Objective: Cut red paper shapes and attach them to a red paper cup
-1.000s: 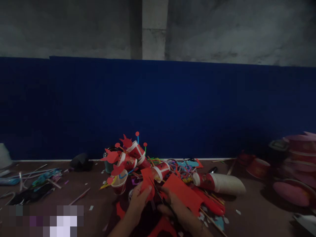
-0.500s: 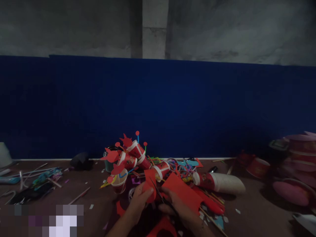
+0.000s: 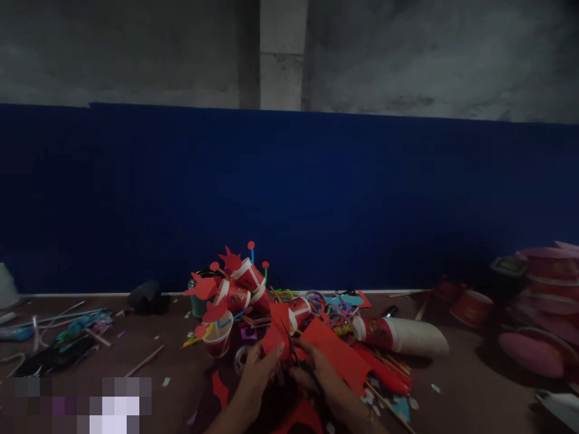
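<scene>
Paper [image 3: 275, 336], held above the worktop [image 3: 176, 361], pointed lengthwise forward, near end pinched by the left hand [image 3: 257, 375]; just right of it, the right hand [image 3: 319, 372] clasped scissors [image 3: 294, 349], slanting forward-left, touching its edge or not I couldn't tell

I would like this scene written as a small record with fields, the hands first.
Left hand: holds a cut piece of red paper
Right hand: holds scissors, blades at that piece
Beyond right hand: red paper sheet
Right of sheet: paper cup stack, lying on its side
Background: blue partition
</scene>
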Tool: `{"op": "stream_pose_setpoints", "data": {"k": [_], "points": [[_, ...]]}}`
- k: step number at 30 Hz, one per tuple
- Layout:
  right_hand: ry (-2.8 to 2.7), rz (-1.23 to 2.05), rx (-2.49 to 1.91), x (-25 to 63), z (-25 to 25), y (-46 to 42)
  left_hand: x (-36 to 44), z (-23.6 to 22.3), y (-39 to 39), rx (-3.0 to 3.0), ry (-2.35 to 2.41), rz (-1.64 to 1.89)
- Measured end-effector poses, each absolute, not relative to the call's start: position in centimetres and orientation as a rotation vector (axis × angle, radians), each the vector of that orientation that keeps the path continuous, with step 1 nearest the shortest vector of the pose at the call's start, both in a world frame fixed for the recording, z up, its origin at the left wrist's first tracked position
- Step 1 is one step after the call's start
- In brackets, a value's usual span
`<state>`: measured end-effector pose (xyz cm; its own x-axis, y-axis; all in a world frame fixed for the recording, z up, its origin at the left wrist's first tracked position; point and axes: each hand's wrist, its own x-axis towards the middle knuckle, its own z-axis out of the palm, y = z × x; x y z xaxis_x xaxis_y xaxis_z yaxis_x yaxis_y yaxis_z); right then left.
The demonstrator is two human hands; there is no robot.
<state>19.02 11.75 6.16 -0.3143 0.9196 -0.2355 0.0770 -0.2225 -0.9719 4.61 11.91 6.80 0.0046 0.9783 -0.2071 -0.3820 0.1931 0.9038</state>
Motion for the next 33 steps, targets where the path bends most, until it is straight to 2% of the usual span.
{"op": "stream_pose_setpoints", "data": {"k": [12,33], "points": [[-1.349,1.667,-1.016,18.7,7.1,10.7,4.6,6.3,11.8,0.743,1.029,1.299],[-1.333,1.634,-1.213,18.6,7.9,10.6,4.6,6.4,12.2,0.809,0.989,1.258]]}}
